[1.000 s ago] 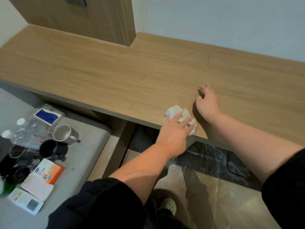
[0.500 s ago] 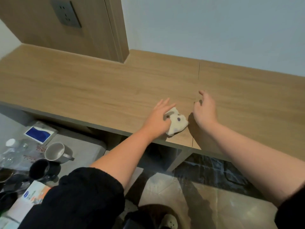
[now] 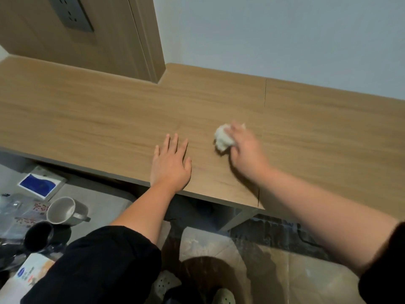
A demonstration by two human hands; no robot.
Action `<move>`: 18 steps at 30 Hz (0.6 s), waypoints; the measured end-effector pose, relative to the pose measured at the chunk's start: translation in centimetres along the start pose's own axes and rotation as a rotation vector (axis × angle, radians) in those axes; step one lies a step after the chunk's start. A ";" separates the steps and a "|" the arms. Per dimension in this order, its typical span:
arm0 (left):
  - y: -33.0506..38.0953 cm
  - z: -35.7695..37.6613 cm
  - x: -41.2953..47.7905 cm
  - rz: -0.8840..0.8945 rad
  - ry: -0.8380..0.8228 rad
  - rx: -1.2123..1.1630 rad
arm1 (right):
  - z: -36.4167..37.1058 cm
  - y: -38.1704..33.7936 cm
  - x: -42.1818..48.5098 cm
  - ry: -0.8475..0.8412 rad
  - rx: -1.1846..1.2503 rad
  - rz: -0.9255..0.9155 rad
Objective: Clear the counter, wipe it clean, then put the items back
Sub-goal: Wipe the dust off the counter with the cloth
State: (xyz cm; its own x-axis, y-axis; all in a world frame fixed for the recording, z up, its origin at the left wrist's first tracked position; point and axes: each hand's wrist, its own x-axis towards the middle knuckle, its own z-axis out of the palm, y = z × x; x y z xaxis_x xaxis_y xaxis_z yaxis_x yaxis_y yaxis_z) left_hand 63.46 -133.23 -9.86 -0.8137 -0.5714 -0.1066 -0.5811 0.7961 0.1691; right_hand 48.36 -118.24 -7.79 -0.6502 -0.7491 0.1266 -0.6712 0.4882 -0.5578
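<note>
A bare wooden counter [image 3: 98,119] runs across the view. My right hand [image 3: 245,148] presses a crumpled white tissue wad [image 3: 222,138] onto the counter near its middle, fingers closed over it. My left hand [image 3: 171,165] lies flat on the counter near the front edge, fingers spread, holding nothing. The removed items sit on a lower grey surface [image 3: 103,200] at the bottom left: a grey mug [image 3: 63,210] on its side, a black mug [image 3: 38,236], a blue-and-white tissue pack [image 3: 40,185], plastic-wrapped bottles [image 3: 19,213] and a white-and-orange box [image 3: 32,268].
A wooden wall panel with a grey socket plate [image 3: 72,13] stands at the back left of the counter. A pale wall [image 3: 285,36] backs the counter on the right. Under the counter is tiled floor [image 3: 252,260], with my shoes [image 3: 223,297] at the bottom.
The tissue wad has passed from my left hand to my right hand and moved farther back on the counter. My left hand has let go and now rests flat. The view tilted upward.
</note>
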 end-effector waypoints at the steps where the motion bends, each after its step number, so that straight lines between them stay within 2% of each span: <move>1: 0.0 -0.1 0.0 -0.005 -0.004 0.002 | -0.8 1.8 2.3 0.076 -0.046 0.065; 2: 0.0 -0.1 0.0 -0.005 -0.002 0.005 | -1.7 3.7 4.4 0.094 -0.118 0.138; 4: 0.1 -0.2 0.1 0.000 0.006 0.006 | -2.5 6.6 7.6 0.016 -0.248 0.276; 6: 0.0 -0.2 0.1 -0.002 0.012 -0.003 | -1.3 7.1 8.2 -0.010 -0.286 0.283; 8: -0.1 -0.2 0.2 -0.004 0.025 -0.015 | 0.6 4.9 6.4 -0.027 -0.231 0.155; 14: -0.1 -0.3 0.3 0.005 0.003 0.008 | 2.0 -1.4 -6.8 -0.297 -0.048 -0.294; 16: 0.0 -0.4 0.2 0.005 -0.005 0.012 | 0.8 -2.1 -9.0 -0.388 0.041 -0.339; 18: 0.0 -0.4 0.2 0.005 -0.015 0.008 | -0.9 -2.1 -7.6 -0.320 0.060 -0.282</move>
State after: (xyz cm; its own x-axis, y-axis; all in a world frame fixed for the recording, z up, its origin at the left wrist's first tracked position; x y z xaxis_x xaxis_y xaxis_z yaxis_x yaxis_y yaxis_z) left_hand 63.33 -133.42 -9.47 -0.8165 -0.5645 -0.1208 -0.5773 0.8003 0.1619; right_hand 54.41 -113.19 -6.86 -0.2947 -0.9552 0.0252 -0.7788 0.2248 -0.5857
